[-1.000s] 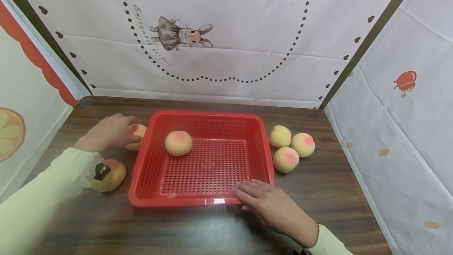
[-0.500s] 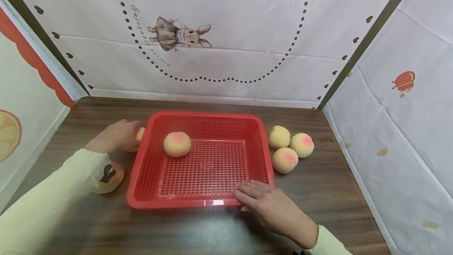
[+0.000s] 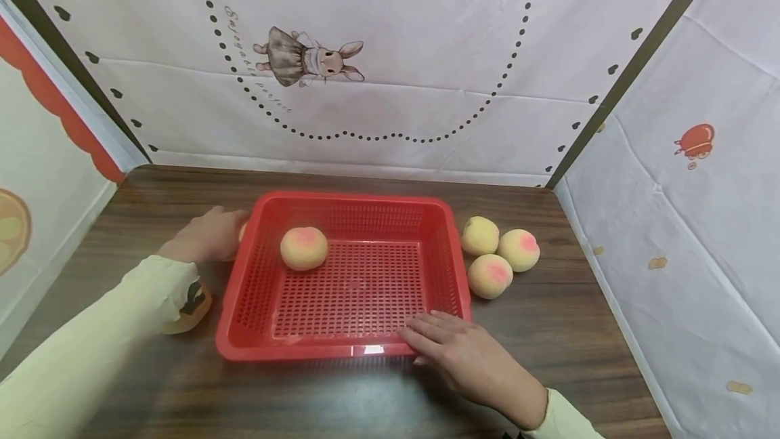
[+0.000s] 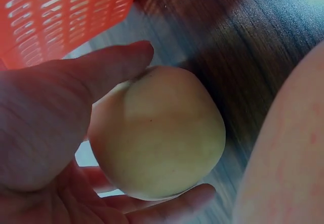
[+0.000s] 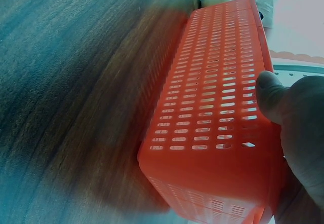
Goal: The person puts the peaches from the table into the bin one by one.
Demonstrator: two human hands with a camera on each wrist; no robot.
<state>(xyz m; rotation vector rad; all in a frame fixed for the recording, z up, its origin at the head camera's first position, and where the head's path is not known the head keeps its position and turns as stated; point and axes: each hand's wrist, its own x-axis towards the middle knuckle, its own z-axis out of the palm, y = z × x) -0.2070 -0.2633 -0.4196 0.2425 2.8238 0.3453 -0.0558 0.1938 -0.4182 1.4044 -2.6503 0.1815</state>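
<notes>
A red plastic basket (image 3: 292, 352) with slotted walls stands on the table. At its left side my left hand (image 3: 207, 236) grips a peach (image 4: 162, 133), thumb on one side and fingers curled round the other; in the head view the hand hides most of the fruit. My right hand (image 3: 472, 361) holds the basket's near right corner, fingers over the rim and thumb (image 5: 269, 95) against the outer wall. One peach (image 3: 303, 248) lies inside the basket toward the left. Another peach (image 3: 189, 320) sits below my left wrist, partly covered by the sleeve.
Three peaches (image 3: 491, 276) are grouped on the table just right of the basket. The dark wooden table (image 3: 341, 405) is bordered by a printed white cloth (image 3: 390, 114) at the back and cloths on both sides.
My left hand has moved slightly right and closed round the peach beside the basket, hiding more of it. The right hand stays on the basket's corner.
</notes>
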